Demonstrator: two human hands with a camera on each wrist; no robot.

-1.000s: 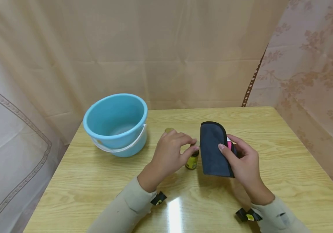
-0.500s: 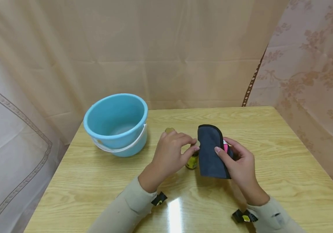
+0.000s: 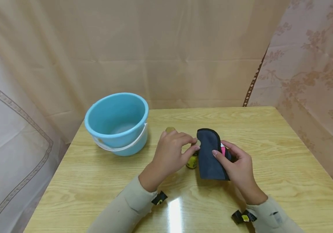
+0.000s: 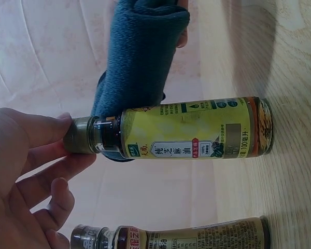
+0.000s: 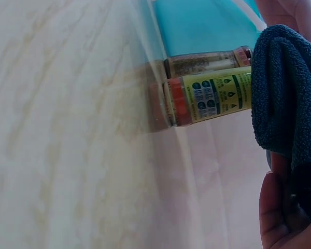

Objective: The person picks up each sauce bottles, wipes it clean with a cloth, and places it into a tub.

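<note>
My left hand (image 3: 170, 151) pinches the cap of a small sesame oil bottle (image 4: 189, 129) between thumb and fingers. The bottle stands upright on the table and has a yellow-green label. My right hand (image 3: 240, 168) grips a folded dark blue cloth (image 3: 208, 155) with black edging, its thumb on the near face. A pink and white patch shows at the cloth's right side. In the left wrist view the cloth lies right against the bottle's neck and upper side; whether it touches is unclear. A second bottle (image 4: 197, 236) stands nearby, mostly hidden behind my left hand in the head view.
A light blue bucket (image 3: 119, 134) with a white handle stands at the table's left back. The wooden table (image 3: 277, 155) ends at curtains (image 3: 201, 64) behind it. Patterned fabric hangs along the right side.
My right hand has brought the cloth slightly left and down, closer to the bottle. The left hand stays on the cap, nearly still.
</note>
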